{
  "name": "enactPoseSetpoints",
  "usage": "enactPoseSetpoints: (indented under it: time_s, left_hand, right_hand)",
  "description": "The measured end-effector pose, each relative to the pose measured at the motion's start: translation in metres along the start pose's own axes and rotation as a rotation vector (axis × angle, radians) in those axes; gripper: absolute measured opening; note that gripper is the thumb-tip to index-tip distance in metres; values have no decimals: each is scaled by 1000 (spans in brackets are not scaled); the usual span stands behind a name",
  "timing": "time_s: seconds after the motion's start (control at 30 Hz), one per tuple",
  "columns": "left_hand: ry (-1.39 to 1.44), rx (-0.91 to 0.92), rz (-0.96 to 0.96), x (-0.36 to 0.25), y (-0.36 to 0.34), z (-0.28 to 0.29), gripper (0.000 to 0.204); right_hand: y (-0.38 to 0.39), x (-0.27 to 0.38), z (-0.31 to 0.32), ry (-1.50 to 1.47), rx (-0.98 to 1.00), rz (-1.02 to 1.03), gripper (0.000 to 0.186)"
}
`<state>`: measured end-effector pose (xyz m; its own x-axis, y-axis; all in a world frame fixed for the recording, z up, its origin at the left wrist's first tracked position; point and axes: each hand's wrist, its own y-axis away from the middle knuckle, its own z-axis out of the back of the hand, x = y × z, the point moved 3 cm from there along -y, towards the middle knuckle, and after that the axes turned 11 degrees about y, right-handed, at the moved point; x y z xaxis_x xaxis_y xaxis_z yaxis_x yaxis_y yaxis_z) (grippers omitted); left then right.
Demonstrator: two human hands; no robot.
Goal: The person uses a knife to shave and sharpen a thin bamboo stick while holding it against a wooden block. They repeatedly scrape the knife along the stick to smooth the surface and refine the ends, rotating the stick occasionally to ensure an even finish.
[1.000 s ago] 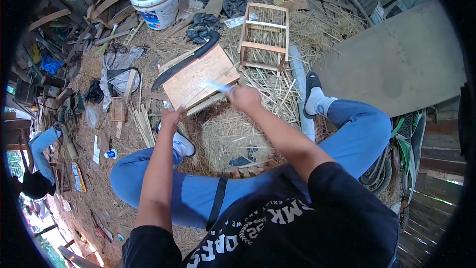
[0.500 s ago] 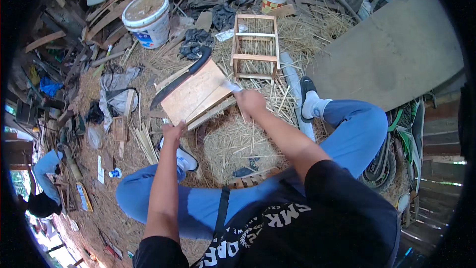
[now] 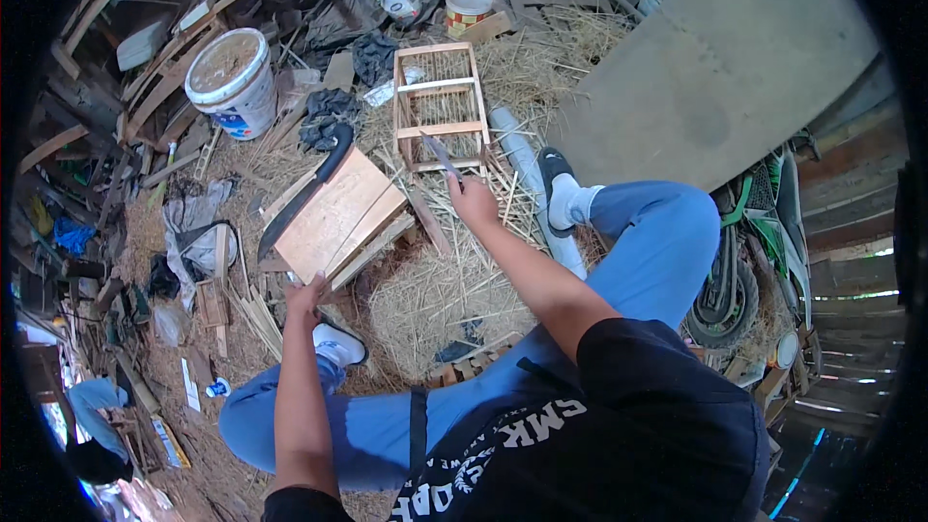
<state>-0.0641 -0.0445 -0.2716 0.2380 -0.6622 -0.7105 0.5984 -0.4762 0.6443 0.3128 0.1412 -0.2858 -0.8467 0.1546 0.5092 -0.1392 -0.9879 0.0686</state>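
Clock read from mid-view. Gripped a short, pointed, grey-bladed knife [image 3: 441, 152] in closed rt hand [image 3: 474, 201], just above centre at 12, and aimed its tip to 11, in front of an oblong, open-framed crate of pale-brown wood w/ thin slats [image 3: 440, 88], also at 12. Couldn't tell whether touching crate or apart.

Rested L hand [image 3: 307, 295] at 8, by the 7 o'clock corner of a flat, rectangular, light-tan wooden board [image 3: 343, 208]. Found that board at 9 to 10, slanted, w/ a long, dark-bladed machete w/ curved black handle [image 3: 302, 201] along its 10 o'clock edge.

Swung knife off the board in the last half sec, out past its 2 o'clock side; left L hand approx. at same corner. Prob. broke contact w/ the work for now, judging by the gap.

Couldn't tell L grip: too small & bunched to read as open, closed or pinching. Lost most of knife handle inside rt fist. Saw another person in blue trousers [image 3: 97, 401] only in part at 8, cut by dark rim. Couldn't identify contents of round, white plastic bucket [image 3: 246, 116] at 10.
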Motion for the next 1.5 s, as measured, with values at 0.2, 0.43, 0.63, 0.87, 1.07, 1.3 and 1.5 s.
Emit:
enactPoseSetpoints:
  time_s: [0.2,0.43,0.63,0.87,1.07,1.3,1.5]
  left_hand:
    - [139,96,-199,30,-42,20,65]
    - [-180,-36,-435,23,-53,5,61]
    - [-604,-272,-962,-66,49,-27,63]
    - [-416,157,-1126,-149,152,-66,20]
    - [-357,95,-1299,-156,174,-69,11]
    - [-346,96,-1238,-137,174,-53,9]
    - [-243,61,-1259,-138,179,-42,9]
  right_hand:
    - [-2,73,-64,-531,123,33,50]
    - [-36,91,-75,-779,246,-252,25]
    - [-25,107,-15,-962,212,-161,22]
    - [0,163,66,-1269,487,-7,13]
    - [-14,165,111,-1376,419,1,13]
    - [-17,106,85,-1063,263,-179,12]
    - [-31,28,30,-1382,442,-774,18]
